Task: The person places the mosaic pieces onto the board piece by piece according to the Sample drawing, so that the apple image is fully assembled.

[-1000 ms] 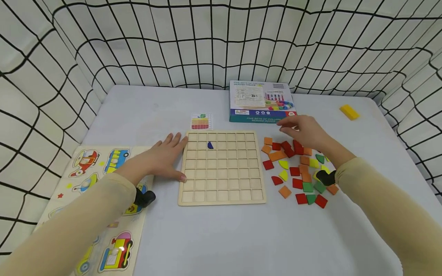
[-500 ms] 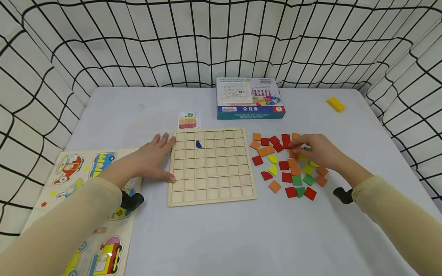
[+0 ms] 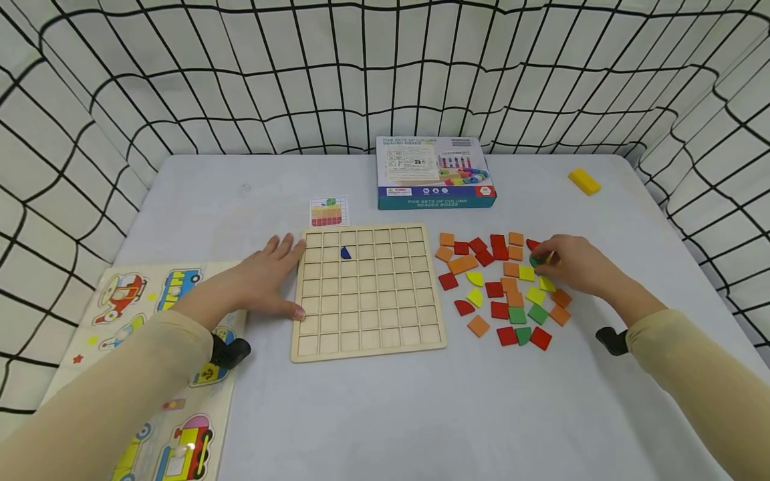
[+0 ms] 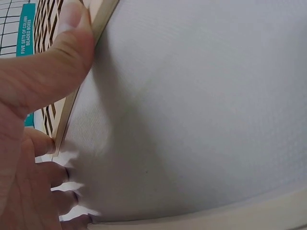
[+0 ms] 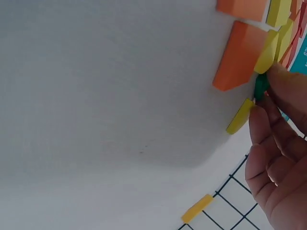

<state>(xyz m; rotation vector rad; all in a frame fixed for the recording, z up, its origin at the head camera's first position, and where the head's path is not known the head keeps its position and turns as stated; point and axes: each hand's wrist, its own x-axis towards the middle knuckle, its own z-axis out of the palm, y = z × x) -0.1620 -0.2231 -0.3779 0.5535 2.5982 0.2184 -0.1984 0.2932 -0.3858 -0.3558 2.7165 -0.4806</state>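
The wooden grid board (image 3: 367, 287) lies mid-table, one dark blue piece (image 3: 345, 253) in a cell near its top. Along the board's left edge rests my left hand (image 3: 261, 279), fingers spread and thumb on the rim; the left wrist view shows the thumb (image 4: 72, 38) on the frame. My right hand (image 3: 574, 264), at the far right of the loose tiles, pinches a small green tile (image 5: 260, 86) between thumb and fingertips. Its shape is mostly hidden by the fingers. Yellow tiles (image 3: 535, 295) and orange tiles (image 3: 561, 298) lie just below that hand.
Red tiles (image 3: 499, 310) and other colours scatter right of the board. A pattern card (image 3: 329, 211) and a boxed set (image 3: 436, 172) lie behind it. A yellow block (image 3: 584, 182) sits far right. Beneath my left arm is a vehicle puzzle (image 3: 207, 427). Black netting surrounds the table.
My right hand has come down from beside the box, passed over the red and orange tiles, then shifted right onto the green tile. The left hand stays on the board; the head view has shifted.
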